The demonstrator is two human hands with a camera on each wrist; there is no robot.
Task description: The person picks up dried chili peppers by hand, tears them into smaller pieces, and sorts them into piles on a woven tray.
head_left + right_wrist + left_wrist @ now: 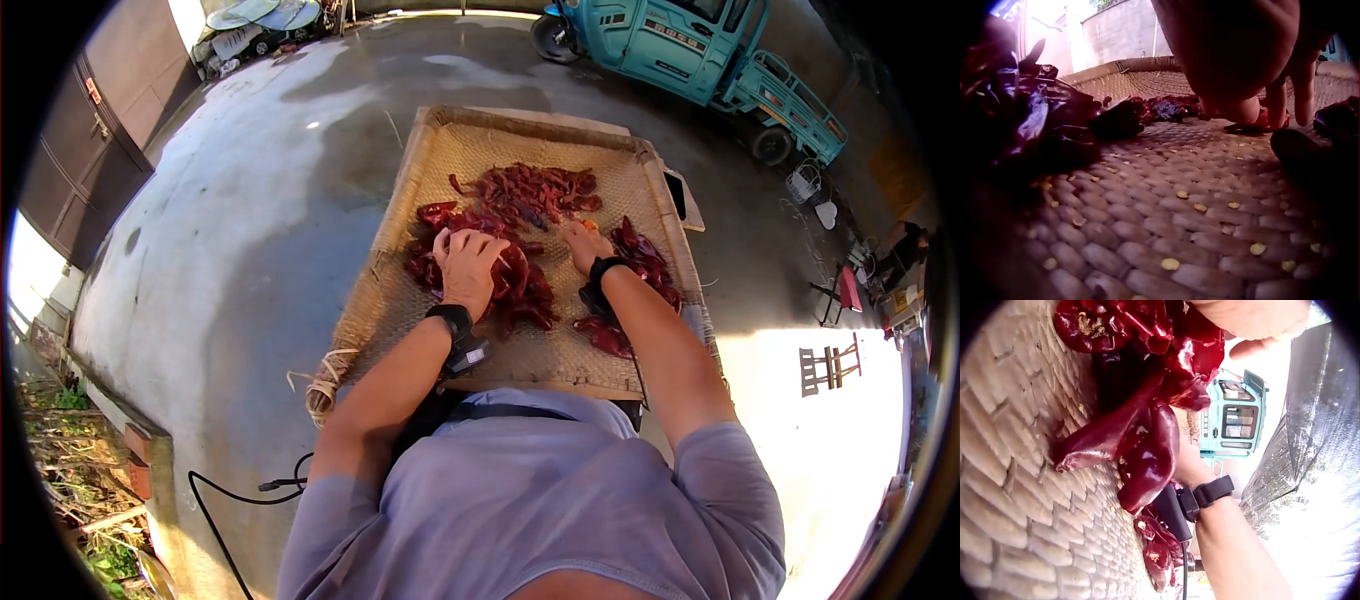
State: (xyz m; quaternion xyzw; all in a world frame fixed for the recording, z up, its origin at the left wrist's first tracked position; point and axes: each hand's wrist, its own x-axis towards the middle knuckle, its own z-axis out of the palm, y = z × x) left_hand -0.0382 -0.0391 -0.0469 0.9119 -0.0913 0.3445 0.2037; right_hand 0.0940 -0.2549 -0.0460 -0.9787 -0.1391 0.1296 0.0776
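In the head view, my left hand [468, 268] grips a bunch of dried red chili peppers [511, 272] at the left of a shallow woven tray [390, 345]. Seen from the left wrist, glossy, wrinkled peppers [1150, 459] hang below that hand, close over the weave. Across the tray my right hand [587, 247] reaches down, its fingertips pinching a small red pepper piece [1260, 122] low on the weave. Beyond both hands lies a heap of torn, flattened pepper pieces [530, 192]. More whole peppers [640, 255] lie beside the right wrist.
Pale yellow seeds [1170, 264] are scattered over the weave. The tray has a raised rim [530, 118]. A phone [676, 194] lies by its right edge. A turquoise three-wheeler [670, 45] stands behind on concrete, and a black cable [215, 515] trails at lower left.
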